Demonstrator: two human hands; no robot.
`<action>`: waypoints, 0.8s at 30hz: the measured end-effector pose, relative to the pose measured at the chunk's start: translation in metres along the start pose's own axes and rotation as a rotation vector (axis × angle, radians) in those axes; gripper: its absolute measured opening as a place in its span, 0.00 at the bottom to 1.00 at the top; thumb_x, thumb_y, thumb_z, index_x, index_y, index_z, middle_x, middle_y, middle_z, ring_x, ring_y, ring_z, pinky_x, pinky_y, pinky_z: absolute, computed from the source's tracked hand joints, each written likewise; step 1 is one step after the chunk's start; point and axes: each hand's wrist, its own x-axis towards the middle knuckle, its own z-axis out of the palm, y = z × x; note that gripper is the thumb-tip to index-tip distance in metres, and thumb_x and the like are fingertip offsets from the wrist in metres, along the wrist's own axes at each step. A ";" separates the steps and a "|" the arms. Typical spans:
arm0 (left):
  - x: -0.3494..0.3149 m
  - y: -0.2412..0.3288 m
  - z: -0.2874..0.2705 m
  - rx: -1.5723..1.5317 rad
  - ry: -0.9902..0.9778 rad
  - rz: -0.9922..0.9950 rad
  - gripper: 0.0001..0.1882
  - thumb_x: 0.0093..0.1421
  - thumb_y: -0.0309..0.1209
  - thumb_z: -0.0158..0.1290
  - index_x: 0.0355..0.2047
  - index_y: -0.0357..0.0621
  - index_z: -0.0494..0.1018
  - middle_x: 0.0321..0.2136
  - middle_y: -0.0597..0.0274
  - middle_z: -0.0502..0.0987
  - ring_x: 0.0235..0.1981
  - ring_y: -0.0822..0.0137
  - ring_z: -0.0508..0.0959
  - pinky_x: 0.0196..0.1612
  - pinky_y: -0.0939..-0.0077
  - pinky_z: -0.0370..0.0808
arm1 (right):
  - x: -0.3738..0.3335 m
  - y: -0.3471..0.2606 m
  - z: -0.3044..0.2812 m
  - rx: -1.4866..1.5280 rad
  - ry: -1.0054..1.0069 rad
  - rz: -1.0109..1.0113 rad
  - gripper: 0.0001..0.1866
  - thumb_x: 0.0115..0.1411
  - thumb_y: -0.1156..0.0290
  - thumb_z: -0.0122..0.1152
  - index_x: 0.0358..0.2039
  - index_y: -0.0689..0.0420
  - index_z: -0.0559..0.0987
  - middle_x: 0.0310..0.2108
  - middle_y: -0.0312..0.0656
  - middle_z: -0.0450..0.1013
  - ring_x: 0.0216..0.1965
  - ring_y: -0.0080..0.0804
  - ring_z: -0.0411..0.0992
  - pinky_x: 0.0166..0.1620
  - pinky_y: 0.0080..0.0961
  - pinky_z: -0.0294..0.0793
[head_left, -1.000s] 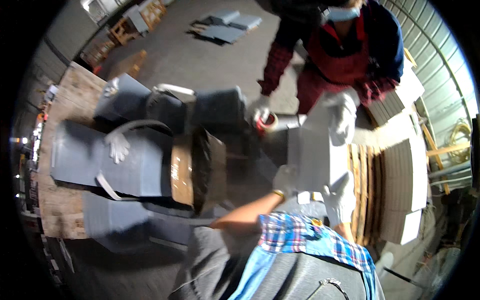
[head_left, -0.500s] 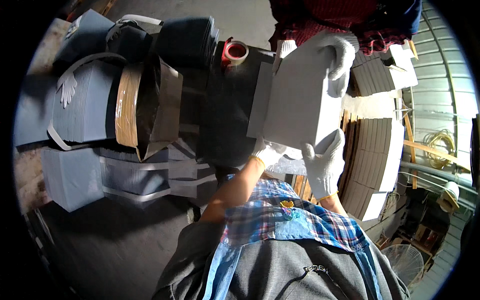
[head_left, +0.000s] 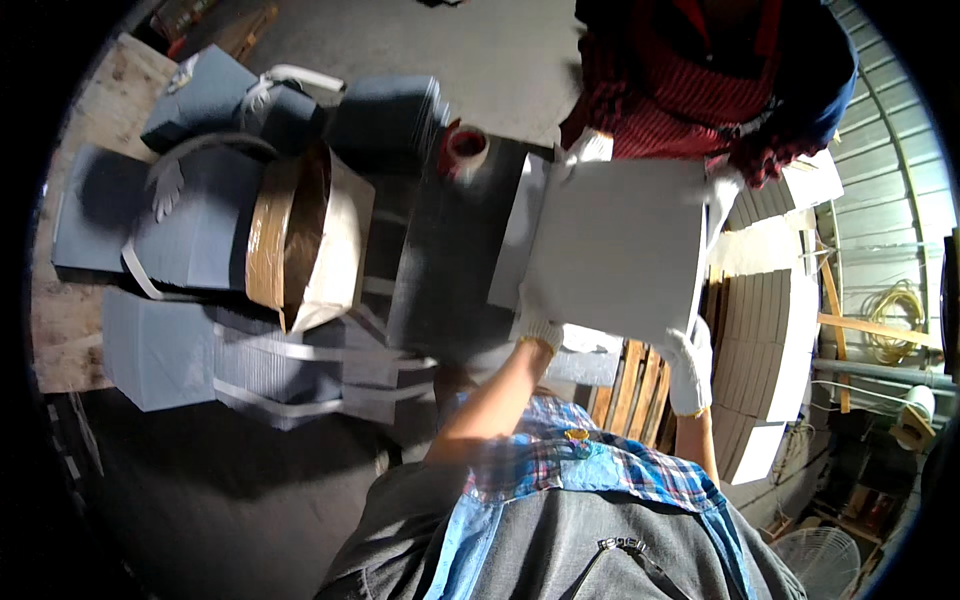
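A white cardboard box [head_left: 618, 245] lies with its broad flat face up between me and a co-worker. My left hand [head_left: 540, 318], in a white knit glove, holds its near left corner; some of the fingers are hidden. At the near right corner, my gloved right hand [head_left: 688, 370] is closed on the edge. The co-worker's gloved left-side hand [head_left: 590, 147] touches the far left corner, and their other glove [head_left: 722, 195] lies along the far right edge. Beside the box's left edge is a pale flat sheet [head_left: 515, 235].
A dark tabletop [head_left: 445, 260] carries a red tape dispenser [head_left: 463, 150]. To the left are strapped grey-blue board stacks [head_left: 160, 350] and an opened brown carton [head_left: 335, 245]. Right of me stand white board stacks [head_left: 750, 360] and a wooden pallet [head_left: 630, 385]. A fan [head_left: 815, 560] is at lower right.
The white box has turned from tilted, with its right side showing, to broad face up. The co-worker's hand has moved from its top to the far right edge. My right hand has shifted right and nearer.
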 end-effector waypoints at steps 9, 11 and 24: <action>-0.069 0.067 0.078 0.293 0.189 0.135 0.20 0.70 0.44 0.49 0.54 0.45 0.73 0.54 0.65 0.75 0.52 0.67 0.75 0.56 0.68 0.73 | 0.013 0.113 -0.038 0.574 -0.120 0.356 0.27 0.68 0.56 0.57 0.61 0.58 0.68 0.56 0.44 0.68 0.55 0.46 0.70 0.59 0.46 0.73; -0.090 0.084 0.093 0.478 0.205 0.253 0.25 0.70 0.40 0.50 0.63 0.40 0.68 0.62 0.60 0.71 0.63 0.66 0.68 0.67 0.69 0.61 | 0.023 0.120 -0.016 0.694 -0.256 0.456 0.34 0.68 0.56 0.59 0.67 0.57 0.60 0.64 0.43 0.60 0.62 0.43 0.64 0.58 0.46 0.72; -0.125 0.098 0.058 1.174 0.090 0.744 0.33 0.54 0.27 0.67 0.56 0.35 0.62 0.45 0.55 0.75 0.42 0.62 0.77 0.46 0.66 0.76 | 0.087 0.143 0.106 0.668 -0.984 0.567 0.37 0.69 0.41 0.46 0.70 0.51 0.58 0.69 0.50 0.56 0.68 0.45 0.57 0.64 0.45 0.62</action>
